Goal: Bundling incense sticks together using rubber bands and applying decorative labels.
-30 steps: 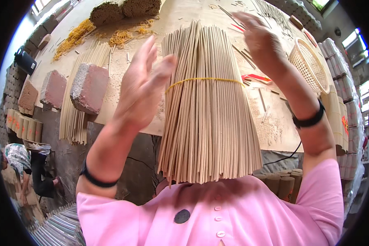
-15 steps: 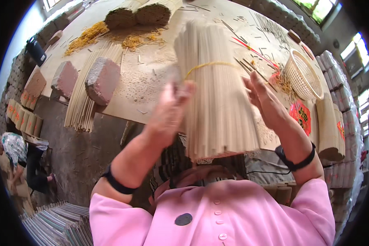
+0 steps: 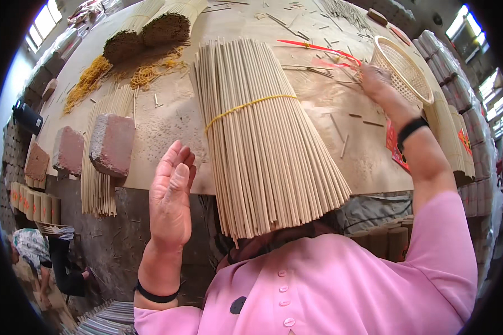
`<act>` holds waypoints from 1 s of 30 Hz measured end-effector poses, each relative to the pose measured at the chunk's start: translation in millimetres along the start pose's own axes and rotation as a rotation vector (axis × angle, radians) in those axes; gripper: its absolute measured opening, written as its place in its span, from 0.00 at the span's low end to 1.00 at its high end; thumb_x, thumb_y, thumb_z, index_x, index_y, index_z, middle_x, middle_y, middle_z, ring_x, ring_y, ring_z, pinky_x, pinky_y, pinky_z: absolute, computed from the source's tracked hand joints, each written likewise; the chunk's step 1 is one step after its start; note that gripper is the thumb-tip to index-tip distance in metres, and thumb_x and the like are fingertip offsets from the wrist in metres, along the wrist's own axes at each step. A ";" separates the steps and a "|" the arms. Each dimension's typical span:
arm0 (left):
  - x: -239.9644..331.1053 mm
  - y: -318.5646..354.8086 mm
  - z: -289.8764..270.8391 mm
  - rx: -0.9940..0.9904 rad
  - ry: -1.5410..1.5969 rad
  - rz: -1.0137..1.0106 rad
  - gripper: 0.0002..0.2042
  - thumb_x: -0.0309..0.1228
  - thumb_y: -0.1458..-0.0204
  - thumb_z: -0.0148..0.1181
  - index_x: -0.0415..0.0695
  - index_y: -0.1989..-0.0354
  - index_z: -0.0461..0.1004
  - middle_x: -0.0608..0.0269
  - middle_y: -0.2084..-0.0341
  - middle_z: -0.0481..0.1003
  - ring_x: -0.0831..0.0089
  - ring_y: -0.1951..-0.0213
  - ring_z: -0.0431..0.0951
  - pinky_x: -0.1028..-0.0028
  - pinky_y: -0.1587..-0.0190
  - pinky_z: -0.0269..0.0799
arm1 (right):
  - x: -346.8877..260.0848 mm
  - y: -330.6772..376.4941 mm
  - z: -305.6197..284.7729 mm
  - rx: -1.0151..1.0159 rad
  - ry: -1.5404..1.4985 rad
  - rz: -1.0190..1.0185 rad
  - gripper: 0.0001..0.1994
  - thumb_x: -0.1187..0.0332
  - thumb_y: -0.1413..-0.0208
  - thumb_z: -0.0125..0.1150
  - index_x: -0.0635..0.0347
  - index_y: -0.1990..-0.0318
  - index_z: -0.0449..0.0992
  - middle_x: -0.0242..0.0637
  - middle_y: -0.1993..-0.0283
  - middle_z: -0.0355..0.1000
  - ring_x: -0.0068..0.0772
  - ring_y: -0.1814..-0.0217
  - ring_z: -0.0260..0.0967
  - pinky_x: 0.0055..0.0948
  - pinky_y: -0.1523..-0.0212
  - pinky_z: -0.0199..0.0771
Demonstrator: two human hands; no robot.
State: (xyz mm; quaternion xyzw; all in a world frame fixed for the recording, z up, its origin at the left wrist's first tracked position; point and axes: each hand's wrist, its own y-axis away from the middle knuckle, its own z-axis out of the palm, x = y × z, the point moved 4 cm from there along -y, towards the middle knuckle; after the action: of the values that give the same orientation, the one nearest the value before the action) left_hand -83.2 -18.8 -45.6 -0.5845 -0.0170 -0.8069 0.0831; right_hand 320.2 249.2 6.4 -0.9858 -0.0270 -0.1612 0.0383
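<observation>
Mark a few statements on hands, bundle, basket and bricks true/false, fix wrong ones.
1. A yellow band runs around the bundle. True.
2. The left hand grips the bundle. False: it is open beside it, apart.
3. The right hand is nearer the basket than the bundle. True.
4. The basket sits left of the bundle. False: right.
5. Bricks lie left of the bundle. True.

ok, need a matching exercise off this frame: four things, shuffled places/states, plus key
1. left hand
2. stick bundle
3. right hand
4. brick nearest the left hand

A. at one end of a red strip
B. reddish, with a greyish side
C. open, apart from the sticks
D. ringed by a yellow band

Pairs: 1-C, 2-D, 3-A, 4-B
</observation>
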 end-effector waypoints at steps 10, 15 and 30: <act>-11.0 -40.9 93.5 -0.300 0.535 -0.270 0.30 0.49 0.33 0.42 0.38 0.31 0.55 0.54 0.39 0.66 0.71 0.37 0.64 0.67 0.33 0.58 | -167.4 151.8 -68.5 -0.666 -2.176 -0.141 0.34 0.41 0.36 0.49 0.65 0.38 0.65 0.44 0.38 0.66 0.33 0.38 0.65 0.32 0.40 0.69; -29.9 -62.0 80.4 -0.057 0.171 -0.227 0.30 0.46 0.32 0.42 0.38 0.30 0.51 0.59 0.36 0.64 0.71 0.35 0.62 0.70 0.31 0.56 | -112.7 105.9 -48.1 -0.444 -1.666 -0.176 0.37 0.40 0.36 0.45 0.59 0.30 0.58 0.45 0.29 0.57 0.37 0.28 0.52 0.44 0.29 0.49; -24.1 -63.9 76.1 0.089 0.377 -0.305 0.58 0.63 0.48 0.58 0.35 0.28 0.26 0.40 0.29 0.47 0.57 0.28 0.48 0.65 0.29 0.47 | -85.8 9.5 27.0 -0.081 -0.965 -0.532 0.39 0.38 0.35 0.40 0.55 0.27 0.49 0.44 0.28 0.54 0.37 0.29 0.54 0.42 0.33 0.53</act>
State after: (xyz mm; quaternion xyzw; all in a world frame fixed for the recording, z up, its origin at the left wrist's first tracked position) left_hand -14.1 56.4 -39.9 -0.4099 -0.1250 -0.9034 -0.0122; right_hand 248.1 238.5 -47.2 -0.9077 -0.2836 0.3038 -0.0583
